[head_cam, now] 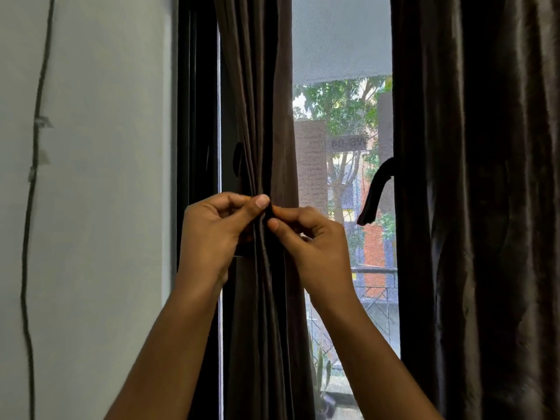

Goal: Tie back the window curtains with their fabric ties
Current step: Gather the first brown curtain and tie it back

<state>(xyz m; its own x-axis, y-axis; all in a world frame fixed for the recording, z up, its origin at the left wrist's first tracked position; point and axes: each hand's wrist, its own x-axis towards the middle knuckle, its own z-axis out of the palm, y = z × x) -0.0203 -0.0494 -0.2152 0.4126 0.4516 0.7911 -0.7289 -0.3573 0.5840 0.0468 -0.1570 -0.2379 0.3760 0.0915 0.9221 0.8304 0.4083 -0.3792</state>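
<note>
A person is standing close to a window (342,183), both bare arms reaching up and away from the camera. On the left of the window, a dark brown pleated fabric curtain (257,116) is hanging gathered into a narrow bundle against the black window frame (197,116). The left hand (212,231) and the right hand (315,247) are meeting at the front of this bundle, each with fingers curled and thumb and forefinger pinching a narrow dark fabric tie (268,215); the tie is nearly the same colour as the folds, so its ends are hard to make out. On the right, a second dark brown shiny curtain (478,177) is hanging loose, and a drooping dark fabric strap (374,195), likely its own tie, is dangling from its left edge, untouched. A pale grey roller blind (342,37) is covering the top of the glass. On the far left, a thin dark cable (33,207) is running down a white wall (106,177). The cloth looks soft, light and limp, and probably a little slippery, so the tie is best gripped near its ends, close against the bundle, with the pleats kept squeezed together while it is being fastened.
</note>
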